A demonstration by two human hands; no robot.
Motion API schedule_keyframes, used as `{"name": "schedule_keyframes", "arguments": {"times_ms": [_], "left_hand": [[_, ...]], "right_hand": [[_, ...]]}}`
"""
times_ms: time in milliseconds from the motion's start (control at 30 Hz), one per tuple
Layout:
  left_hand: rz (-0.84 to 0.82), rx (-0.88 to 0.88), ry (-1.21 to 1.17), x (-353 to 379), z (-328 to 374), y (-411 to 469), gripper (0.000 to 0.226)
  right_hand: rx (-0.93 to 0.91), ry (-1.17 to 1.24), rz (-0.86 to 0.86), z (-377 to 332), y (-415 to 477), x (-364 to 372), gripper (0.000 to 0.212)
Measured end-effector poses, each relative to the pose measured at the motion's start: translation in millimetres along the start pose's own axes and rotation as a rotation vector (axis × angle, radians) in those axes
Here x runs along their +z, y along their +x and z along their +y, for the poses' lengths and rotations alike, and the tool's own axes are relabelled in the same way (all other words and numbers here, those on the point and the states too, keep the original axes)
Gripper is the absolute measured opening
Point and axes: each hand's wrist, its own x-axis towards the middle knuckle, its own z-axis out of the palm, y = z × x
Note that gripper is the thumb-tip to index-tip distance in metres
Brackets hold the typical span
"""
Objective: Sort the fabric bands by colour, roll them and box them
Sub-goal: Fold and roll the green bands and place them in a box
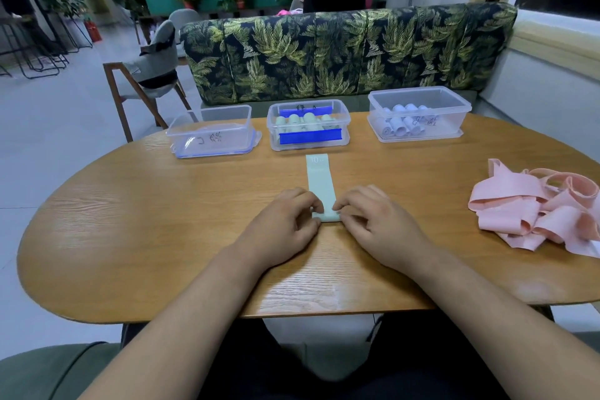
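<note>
A person sits at an oval wooden table (130, 237), seen from their own head looking down. A pale green band (319, 178) lies flat on the table's middle, running straight away from the person towards a row of three clear boxes at the far edge. The band's near end is turned up into a small fold or roll. The left hand (285, 224) and right hand (376, 221) meet there, and each hand's grip is curled, pinching that end between thumb and fingertips. The left box (211, 131) bears handwriting. The middle box (308, 143) holds pale green rolls and blue strips. The right box (418, 97) holds pale, whitish rolls. A loose heap of pink bands (535, 208) lies on the table at the right edge, well apart from the hands. Behind the table stands a leaf-print sofa (347, 52).
</note>
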Motion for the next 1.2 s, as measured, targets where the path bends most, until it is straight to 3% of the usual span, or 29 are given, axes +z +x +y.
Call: {"name": "schedule_keyframes", "arguments": {"times_ms": [333, 767, 1200], "left_hand": [[0.043, -0.055, 0.114, 2.5, -0.6, 0.1, 0.023], [-0.042, -0.057, -0.082, -15.6, 22.8, -27.7, 0.013], [-0.011, -0.037, 0.024, -12.1, 31.0, -40.9, 0.016]], "right_hand": [[0.051, 0.052, -0.044, 4.4, 11.1, 1.5, 0.019], [0.072, 0.164, -0.082, -16.2, -22.7, -19.6, 0.013], [0.065, 0.18, -0.09, -18.5, -27.0, -18.5, 0.013]]}}
